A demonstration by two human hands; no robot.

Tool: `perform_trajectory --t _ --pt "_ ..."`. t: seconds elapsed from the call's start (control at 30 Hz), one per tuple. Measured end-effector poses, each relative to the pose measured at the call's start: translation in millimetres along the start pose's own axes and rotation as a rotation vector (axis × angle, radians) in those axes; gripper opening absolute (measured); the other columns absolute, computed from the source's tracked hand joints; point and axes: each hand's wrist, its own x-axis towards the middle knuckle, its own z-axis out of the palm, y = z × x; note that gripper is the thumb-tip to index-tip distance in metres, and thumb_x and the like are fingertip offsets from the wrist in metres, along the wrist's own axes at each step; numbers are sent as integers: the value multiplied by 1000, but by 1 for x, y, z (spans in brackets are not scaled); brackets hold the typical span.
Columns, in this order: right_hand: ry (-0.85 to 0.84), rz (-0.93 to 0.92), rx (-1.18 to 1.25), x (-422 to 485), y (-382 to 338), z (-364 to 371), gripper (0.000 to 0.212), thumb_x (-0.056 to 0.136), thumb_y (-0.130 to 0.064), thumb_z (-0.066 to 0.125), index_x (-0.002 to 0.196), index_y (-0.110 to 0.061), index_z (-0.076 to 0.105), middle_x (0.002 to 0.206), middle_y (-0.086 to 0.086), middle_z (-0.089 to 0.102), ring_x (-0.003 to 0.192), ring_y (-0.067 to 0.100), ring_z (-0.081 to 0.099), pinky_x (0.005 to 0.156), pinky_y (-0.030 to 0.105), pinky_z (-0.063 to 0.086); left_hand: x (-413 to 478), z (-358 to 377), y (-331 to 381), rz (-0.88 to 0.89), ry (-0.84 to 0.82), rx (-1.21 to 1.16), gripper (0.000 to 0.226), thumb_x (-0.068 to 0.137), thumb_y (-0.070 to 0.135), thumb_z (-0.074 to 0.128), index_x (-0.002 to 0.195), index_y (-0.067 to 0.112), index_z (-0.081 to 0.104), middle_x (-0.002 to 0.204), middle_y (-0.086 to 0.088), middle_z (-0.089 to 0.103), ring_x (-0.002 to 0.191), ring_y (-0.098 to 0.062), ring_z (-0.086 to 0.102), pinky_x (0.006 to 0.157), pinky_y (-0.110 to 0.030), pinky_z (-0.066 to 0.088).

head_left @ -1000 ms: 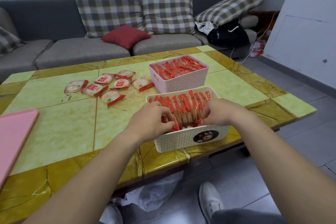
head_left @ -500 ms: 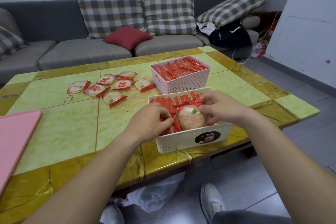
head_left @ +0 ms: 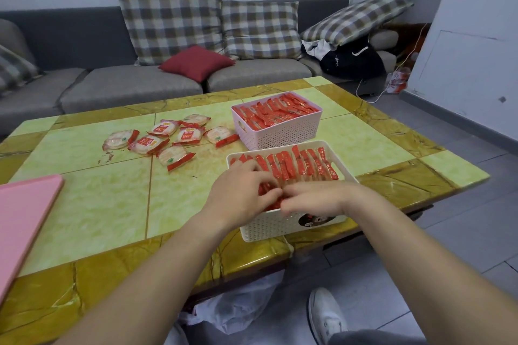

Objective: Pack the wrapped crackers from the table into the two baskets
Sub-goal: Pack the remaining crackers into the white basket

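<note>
On your table (head_left: 98, 204), the loose crackers (head_left: 165, 136) lie in a left-to-right row, off to the left of the pink basket (head_left: 280, 137) and white basket (head_left: 269, 228). Your left hand (head_left: 241, 196) and right hand (head_left: 316, 200) meet in the white basket's near end, fingers (head_left: 269, 194) bent among packets (head_left: 294, 165); pinching or not, I cannot tell. The left hand is nearer; the closest cracker (head_left: 175, 156) lies slanted, red end toward the white basket.

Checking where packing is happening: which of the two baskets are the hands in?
The nearer white basket: the left hand and right hand both reach into it. The pink basket behind it stands untouched.
</note>
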Motion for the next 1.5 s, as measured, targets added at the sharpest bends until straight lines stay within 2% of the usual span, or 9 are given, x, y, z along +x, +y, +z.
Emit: perform_trajectory --t 0.17,0.37,0.57,0.83,0.93,1.03,1.17,1.3,1.5 --pt "121 12 -149 4 4 2 30 79 -37 62 99 -17 71 87 0 71 77 20 63 69 37 51 1 -6 5 -59 -5 -3 22 86 52 68 105 42 73 111 9 51 120 -17 41 92 -38 49" --pt "496 -102 33 20 -47 -15 16 87 -29 62 97 -26 74 87 -11 74 86 11 69 82 39 58 -5 -53 -39 -332 210 -442 10 92 32 69 88 26 75 88 12 70 80 -1 60 69 -26 41" --pt "314 -142 -82 131 -115 -25 27 93 -17 56 111 -14 76 116 5 74 109 23 67 96 36 54 -10 -67 -157 -718 -28 -246 29 91 32 68 118 22 67 113 -5 72 100 -24 66 84 -33 50" --pt "242 131 -362 306 -114 -53 55 90 -23 64 141 -9 49 144 17 50 124 34 56 95 38 50 71 -39 -239 -626 0 -149 51 88 11 55 139 17 53 137 -7 61 130 -28 52 106 -41 46" --pt "234 295 -356 346 -108 -57 62 94 -22 59 150 -8 37 164 28 14 139 44 42 111 49 42 91 -27 -250 -652 -147 -94 63 88 25 62 147 14 40 140 -10 57 133 -32 46 102 -44 48" --pt "200 331 -422 360 -105 -57 51 91 -29 58 137 -9 50 148 22 45 132 42 46 108 47 43 93 -23 -261 -650 -281 38 81 82 39 74 149 14 35 139 -10 55 135 -34 42 103 -45 47" --pt "168 364 -512 358 -105 -60 49 79 -46 76 113 -16 58 115 7 61 112 36 49 88 39 46 89 -32 -265 -623 -425 66 67 71 52 87 117 15 54 105 1 63 109 -26 55 87 -38 52" --pt "268 375 -498 343 -108 -58 100 63 -53 90 142 -14 42 143 16 42 125 39 51 85 43 50 80 -48 -277 -614 -388 -200 43 72 34 90 104 13 68 100 -1 73 95 -21 68 90 -41 58" --pt "415 161 38 359 -120 -65 109 68 -42 89 153 -18 26 152 15 26 130 40 49 102 44 47 79 -63 -318 -661 -140 -384 24 81 33 80 92 19 64 90 1 68 82 -14 65 71 -30 54"
